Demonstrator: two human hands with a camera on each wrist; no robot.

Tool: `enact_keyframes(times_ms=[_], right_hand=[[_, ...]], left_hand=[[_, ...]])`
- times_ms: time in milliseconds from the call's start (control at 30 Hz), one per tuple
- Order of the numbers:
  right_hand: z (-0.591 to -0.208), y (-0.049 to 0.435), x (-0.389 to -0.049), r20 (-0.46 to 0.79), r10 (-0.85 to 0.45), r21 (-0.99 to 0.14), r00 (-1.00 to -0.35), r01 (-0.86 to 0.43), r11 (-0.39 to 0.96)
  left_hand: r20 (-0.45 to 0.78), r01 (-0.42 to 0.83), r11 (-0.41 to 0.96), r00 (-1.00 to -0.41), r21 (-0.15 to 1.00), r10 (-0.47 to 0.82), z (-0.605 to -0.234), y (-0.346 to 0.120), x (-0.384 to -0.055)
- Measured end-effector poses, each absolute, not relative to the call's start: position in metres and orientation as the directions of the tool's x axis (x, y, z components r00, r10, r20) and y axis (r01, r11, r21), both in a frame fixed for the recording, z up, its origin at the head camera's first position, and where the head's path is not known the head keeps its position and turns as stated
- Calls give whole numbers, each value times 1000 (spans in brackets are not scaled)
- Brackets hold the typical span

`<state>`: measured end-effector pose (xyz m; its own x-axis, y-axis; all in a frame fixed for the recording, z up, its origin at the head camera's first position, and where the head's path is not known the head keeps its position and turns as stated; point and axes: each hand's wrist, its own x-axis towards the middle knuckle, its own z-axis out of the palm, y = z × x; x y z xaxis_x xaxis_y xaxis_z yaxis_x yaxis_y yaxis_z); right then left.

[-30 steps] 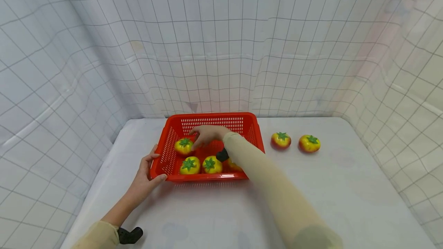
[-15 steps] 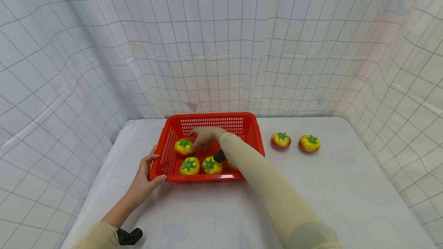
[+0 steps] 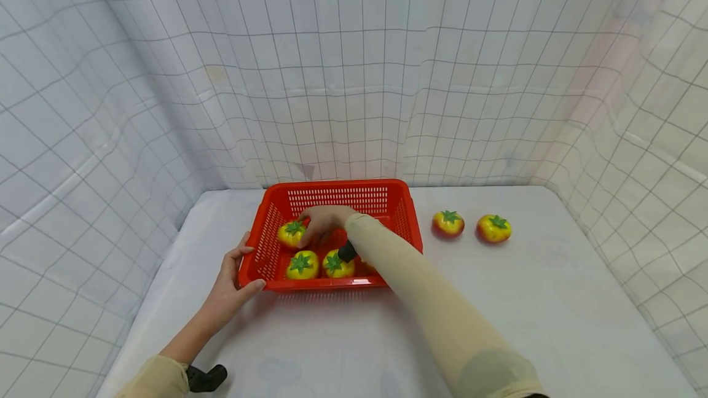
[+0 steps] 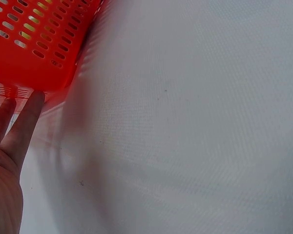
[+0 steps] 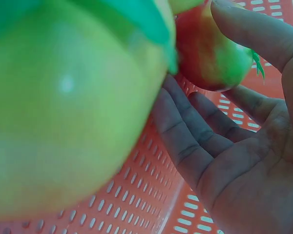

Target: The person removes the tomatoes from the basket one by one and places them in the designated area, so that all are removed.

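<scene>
In the head view, a red plastic basket (image 3: pixel 337 283) holds several yellow-and-red tomatoes with green leafy tops. My left hand (image 3: pixel 227 293) spans its near left corner, thumb at the front rim and fingers against the left side. The left wrist view shows two of those fingers (image 4: pixel 25 129) straight against the basket's outer wall. Inside the basket, my right hand (image 3: pixel 325 220) pinches the back left tomato (image 3: pixel 289 235) between thumb and index finger; its other fingers are extended beside it. Two front tomatoes (image 3: pixel 302 265) show plainly, while the right forearm hides most of another.
Two more tomatoes, one nearer the basket (image 3: pixel 448 224) and one farther right (image 3: pixel 493 229), lie on the white table (image 3: pixel 531 300). A white gridded curtain (image 3: pixel 354 78) stands behind and on both sides. My right sleeve (image 3: pixel 426 300) crosses the basket's right front rim.
My right hand has shifted slightly left, closer onto the back left tomato, which has barely moved. The left hand stays at the basket's corner.
</scene>
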<state>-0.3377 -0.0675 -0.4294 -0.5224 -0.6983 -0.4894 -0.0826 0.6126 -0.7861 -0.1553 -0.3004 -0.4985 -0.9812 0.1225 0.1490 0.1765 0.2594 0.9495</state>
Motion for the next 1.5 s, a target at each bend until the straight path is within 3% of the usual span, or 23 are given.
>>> enact_keyframes(times_ms=[233, 967, 1500], right_hand=[[-431, -69, -337, -497, -693, -790, -521, -57, 610], [-432, -65, -341, -426, -699, -779, -575, -160, 607], [-426, -54, -346, -419, -737, -844, -531, -73, 532]], left_hand=[[135, 162, 272, -984, 948, 115, -498, -299, -156], [132, 161, 284, -984, 945, 118, -493, -296, -155], [149, 174, 230, -981, 958, 121, -496, -298, -155]])
